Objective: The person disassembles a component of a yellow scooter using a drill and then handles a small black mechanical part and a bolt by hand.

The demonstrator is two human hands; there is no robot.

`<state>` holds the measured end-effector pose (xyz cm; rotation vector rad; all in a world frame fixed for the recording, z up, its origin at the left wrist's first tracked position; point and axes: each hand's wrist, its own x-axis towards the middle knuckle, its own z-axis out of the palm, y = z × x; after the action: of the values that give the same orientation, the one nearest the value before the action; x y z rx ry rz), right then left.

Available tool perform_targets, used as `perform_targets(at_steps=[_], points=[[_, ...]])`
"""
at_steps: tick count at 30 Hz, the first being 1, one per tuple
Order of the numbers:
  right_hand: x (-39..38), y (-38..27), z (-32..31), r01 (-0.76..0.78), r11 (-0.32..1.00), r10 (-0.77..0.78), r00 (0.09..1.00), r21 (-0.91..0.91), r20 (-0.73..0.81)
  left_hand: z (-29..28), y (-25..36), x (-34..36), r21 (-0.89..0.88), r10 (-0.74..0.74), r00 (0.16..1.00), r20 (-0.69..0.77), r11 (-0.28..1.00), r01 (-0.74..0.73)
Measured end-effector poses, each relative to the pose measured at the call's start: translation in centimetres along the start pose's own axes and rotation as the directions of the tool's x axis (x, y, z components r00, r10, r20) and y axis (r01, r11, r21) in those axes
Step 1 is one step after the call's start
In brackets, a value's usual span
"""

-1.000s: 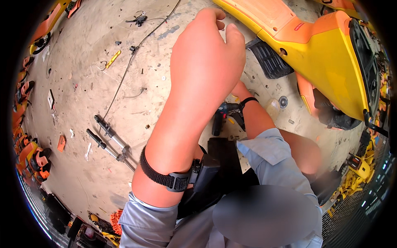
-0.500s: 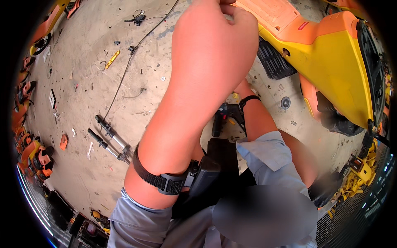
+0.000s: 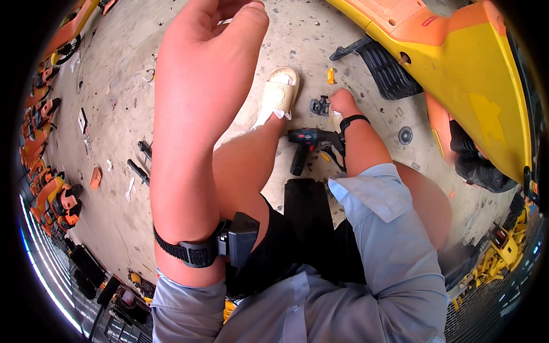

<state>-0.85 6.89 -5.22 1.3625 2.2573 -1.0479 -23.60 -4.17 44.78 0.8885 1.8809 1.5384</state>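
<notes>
My left hand (image 3: 214, 46) is raised high at the top, back of the hand up. Its fingers curl toward the thumb, and the fingertips are cut off by the upper edge, so what they hold, if anything, is hidden. Lower and to the right, my right hand (image 3: 345, 103) is closed, at the edge of a small black part (image 3: 319, 106) with an irregular, bracket-like outline. Just below that hand lies a dark cordless drill (image 3: 306, 140) on the floor. A small yellow piece (image 3: 330, 76) lies beyond the black part.
A yellow and orange scooter body (image 3: 469, 74) with a black footrest (image 3: 392, 71) stands at the right. Two fork tubes (image 3: 140, 166) lie left of my left forearm. My slippered foot (image 3: 280, 91) is between my hands. Orange and yellow parts (image 3: 54, 206) line the left rim.
My left hand has moved left, away from the scooter body. My right hand, the black part, the drill and my foot now show more fully. The view has shifted slightly.
</notes>
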Motion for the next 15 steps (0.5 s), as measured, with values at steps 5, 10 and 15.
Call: perform_targets(at_steps=[5, 10, 15], points=[[1.0, -0.7, 0.6, -0.238, 0.940, 0.192, 0.961, 0.243, 0.199, 1.3, 1.2, -0.4, 0.077, -0.005, 1.000, 0.019, 0.997, 0.004], [-1.0, -3.0, -2.0, -0.458, 0.750, 0.329, 0.885, 0.478, 0.331, 5.1, 2.8, 0.5, 0.135, -0.052, 0.984, 0.173, 0.990, 0.028], [-2.7, -4.9, -5.1, -0.451, 0.727, 0.351, 0.892, 0.517, 0.284, 7.8, 4.8, 2.5, -0.181, -0.187, 0.904, 0.385, 0.945, 0.273]])
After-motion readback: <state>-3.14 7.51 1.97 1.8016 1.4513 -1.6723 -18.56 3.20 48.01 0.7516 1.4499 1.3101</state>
